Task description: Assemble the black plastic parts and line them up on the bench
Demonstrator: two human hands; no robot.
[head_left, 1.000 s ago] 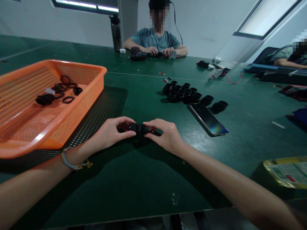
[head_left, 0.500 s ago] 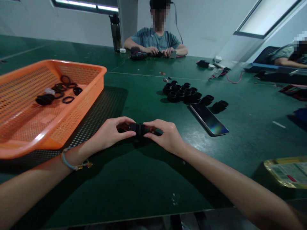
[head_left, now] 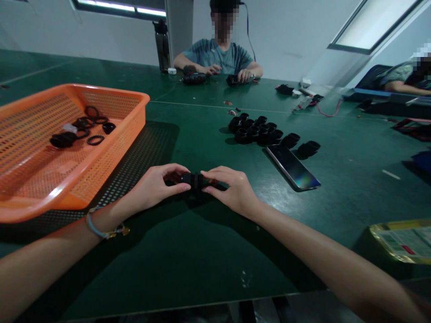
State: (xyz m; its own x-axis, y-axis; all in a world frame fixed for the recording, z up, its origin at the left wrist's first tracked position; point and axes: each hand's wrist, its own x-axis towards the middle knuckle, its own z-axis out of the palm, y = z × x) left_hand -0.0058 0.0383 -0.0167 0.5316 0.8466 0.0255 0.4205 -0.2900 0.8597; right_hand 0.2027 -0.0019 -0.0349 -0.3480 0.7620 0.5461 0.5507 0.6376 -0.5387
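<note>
Between my two hands, just above the green table (head_left: 161, 264), is a black ribbed cylindrical fitting (head_left: 196, 181) lying sideways. My left hand (head_left: 160, 183) grips its left end between thumb and fingers. From the other side, my right hand (head_left: 232, 186) pinches the right end, fingertips on top and thumb below. Beyond my right hand stands a cluster of similar black fittings (head_left: 254, 130), with two more set a little apart to its right. The orange basket (head_left: 134, 121) at left holds several black rings (head_left: 95, 140) and a black ribbed fitting (head_left: 63, 140).
A phone (head_left: 292, 168) lies right of my hands. A gold-edged package (head_left: 402, 242) sits near the right front edge. Across the table a person (head_left: 222, 56) works beside a black power tool (head_left: 194, 78) and a dark bottle (head_left: 162, 47). Wires and small parts (head_left: 308, 101) lie at back right.
My hands and the fitting stay almost in place. Across the table, the other person's hands have moved apart, one now resting on a dark object.
</note>
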